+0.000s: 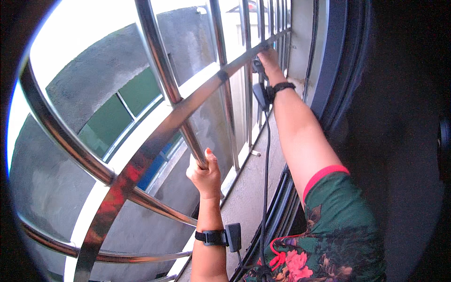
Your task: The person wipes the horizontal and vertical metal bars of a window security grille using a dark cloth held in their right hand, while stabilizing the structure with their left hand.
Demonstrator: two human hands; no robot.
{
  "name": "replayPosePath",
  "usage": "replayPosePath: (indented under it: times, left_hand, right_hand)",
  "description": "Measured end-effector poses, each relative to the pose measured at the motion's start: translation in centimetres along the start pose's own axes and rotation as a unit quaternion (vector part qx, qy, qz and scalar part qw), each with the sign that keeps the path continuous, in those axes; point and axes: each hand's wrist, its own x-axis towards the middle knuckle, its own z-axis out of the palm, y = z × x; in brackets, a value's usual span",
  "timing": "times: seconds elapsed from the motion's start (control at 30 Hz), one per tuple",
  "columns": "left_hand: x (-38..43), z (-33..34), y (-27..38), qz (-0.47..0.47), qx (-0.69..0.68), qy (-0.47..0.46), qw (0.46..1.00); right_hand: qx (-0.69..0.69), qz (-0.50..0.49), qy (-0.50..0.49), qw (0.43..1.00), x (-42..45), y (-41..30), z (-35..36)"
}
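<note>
My left hand [205, 174] is wrapped around an upright stainless steel bar [192, 141] of a window grille, below its flat metal crossrail [155, 141]. The thumb lies along the bar. Farther off, my right hand [270, 65] is up against the grille just under the crossrail. Its fingers are mostly hidden, so I cannot tell what it grips. A small dark object [259, 67] shows beside that hand, too unclear to name. Both wrists wear black straps with small black devices [233, 237], and a black cable [266, 158] hangs from the right one.
Between the grille and the dark sliding window track [278, 197] runs a concrete sill [243, 190]. A white pipe end [255, 153] lies near the bar feet. Outside stands a grey rendered wall [95, 63] with a window [121, 105]. The dark window frame [338, 63] rises at right.
</note>
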Motion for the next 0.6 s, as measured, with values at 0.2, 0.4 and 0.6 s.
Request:
replayPosePath:
  times: [0.2,0.4,0.6]
  left_hand:
    - [0.7,-1.0,-0.1,0.023,0.004,0.020,1.000]
    - [0.7,-0.4,0.4,0.002,-0.007,-0.005,1.000]
    - [0.6,-0.9,0.5,0.007,0.006,0.013,1.000]
  right_hand:
    - [0.062,0.006,-0.117,0.991,-0.1,-1.0,0.2]
    - [-0.218,0.125,0.088,0.964,0.2,1.8,2.3]
    - [-0.117,0.191,0.089,0.970,-13.6,6.1,3.5]
